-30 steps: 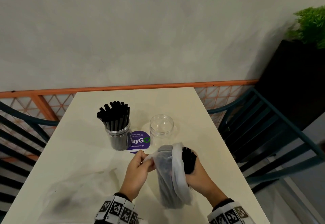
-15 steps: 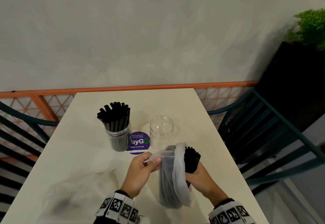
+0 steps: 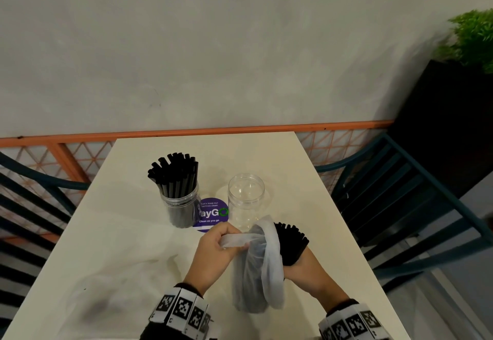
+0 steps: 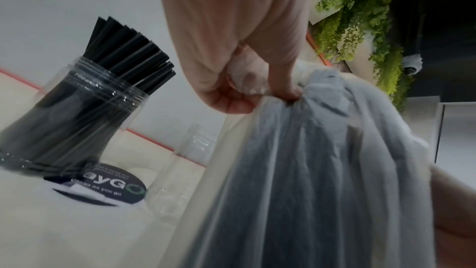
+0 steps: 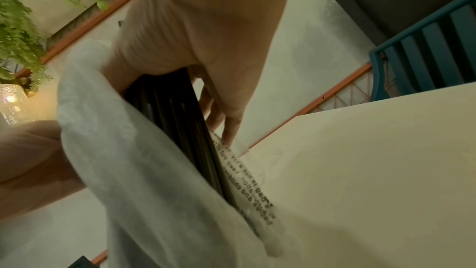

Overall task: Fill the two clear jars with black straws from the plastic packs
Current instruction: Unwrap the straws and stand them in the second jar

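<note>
Two clear jars stand mid-table: the left jar [image 3: 181, 206] [image 4: 74, 113] is packed with black straws, the right jar [image 3: 246, 201] is empty. Near the front edge my left hand [image 3: 217, 251] [image 4: 247, 93] pinches the mouth of a cloudy plastic pack [image 3: 257, 273] [image 4: 322, 170] [image 5: 144, 170]. My right hand [image 3: 306, 267] [image 5: 185, 64] grips a bundle of black straws [image 3: 290, 243] [image 5: 177, 121] that sticks halfway out of the pack's opening, tips pointing up and away. The bundle's lower part stays hidden inside the plastic.
A purple round sticker [image 3: 212, 214] lies between the jars on the cream table [image 3: 133, 246]. Teal slatted chairs [image 3: 394, 206] flank both sides. An orange railing [image 3: 186, 133] and grey wall sit behind, a black planter [image 3: 453, 126] at right.
My right hand has drawn the straw bundle further out of the pack, up and to the right, while my left hand pulls the pack's mouth leftward. The jars have not moved.
</note>
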`<state>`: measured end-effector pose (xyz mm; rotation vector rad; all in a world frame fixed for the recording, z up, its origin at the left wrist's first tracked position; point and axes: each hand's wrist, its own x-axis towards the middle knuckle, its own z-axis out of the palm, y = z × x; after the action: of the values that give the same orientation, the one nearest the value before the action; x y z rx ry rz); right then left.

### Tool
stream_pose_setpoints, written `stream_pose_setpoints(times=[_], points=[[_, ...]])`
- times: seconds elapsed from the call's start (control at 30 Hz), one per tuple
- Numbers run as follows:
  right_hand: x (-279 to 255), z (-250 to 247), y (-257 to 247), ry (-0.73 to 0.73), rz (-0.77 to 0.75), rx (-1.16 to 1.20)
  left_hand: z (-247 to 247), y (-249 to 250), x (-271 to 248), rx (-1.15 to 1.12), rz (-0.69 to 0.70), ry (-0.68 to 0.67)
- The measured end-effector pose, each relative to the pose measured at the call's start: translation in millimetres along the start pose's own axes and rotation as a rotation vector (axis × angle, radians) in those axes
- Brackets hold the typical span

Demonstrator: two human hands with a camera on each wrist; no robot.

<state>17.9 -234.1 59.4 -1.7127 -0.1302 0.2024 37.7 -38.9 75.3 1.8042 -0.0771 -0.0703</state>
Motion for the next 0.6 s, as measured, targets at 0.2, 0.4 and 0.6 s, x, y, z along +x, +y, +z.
stream_pose_setpoints(times=[0.2, 0.4, 0.6], points=[[2, 1, -1, 0.021, 0.045, 0.076, 6, -2, -6, -0.049, 0.026, 0.020], [4, 3, 5, -0.035, 0.051, 0.079, 4, -8, -4, -0.414, -0.153, -0.080], [8, 10, 8, -0.043, 0.005, 0.005, -6, -8, -6, -0.293, -0.037, -0.203]])
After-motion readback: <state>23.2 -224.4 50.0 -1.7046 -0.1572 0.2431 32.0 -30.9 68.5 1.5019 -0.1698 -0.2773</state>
